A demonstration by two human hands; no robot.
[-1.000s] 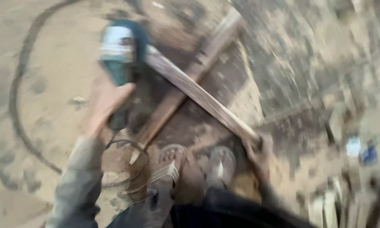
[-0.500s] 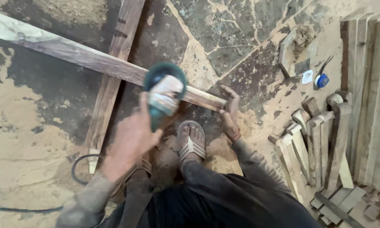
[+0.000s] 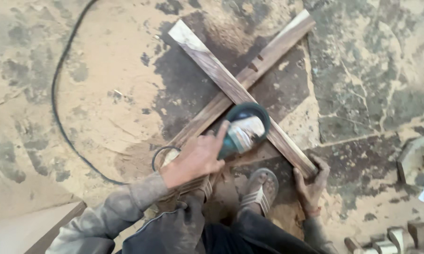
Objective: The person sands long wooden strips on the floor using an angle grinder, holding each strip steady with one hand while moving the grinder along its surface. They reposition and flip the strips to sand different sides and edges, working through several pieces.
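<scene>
Two long wooden strips lie crossed on the dusty floor. The upper strip (image 3: 212, 66) runs from top left to lower right over the other strip (image 3: 273, 47). My left hand (image 3: 198, 157) grips a teal angle grinder (image 3: 242, 131) and holds it on the upper strip just below the crossing. My right hand (image 3: 311, 183) clasps that strip's near end against the floor. A sandalled foot (image 3: 259, 190) rests just below the strips, between my hands.
A black power cable (image 3: 61, 84) curves over the sawdust-covered floor on the left. Cracked grey stone floor (image 3: 376, 80) lies on the right. Small wooden pieces (image 3: 391, 240) stand at the bottom right, and a board edge (image 3: 28, 230) shows at the bottom left.
The view has swung, so the strips now run diagonally. The grinder has stayed on the upper strip with my left hand on it, and my right hand keeps holding the strip's near end.
</scene>
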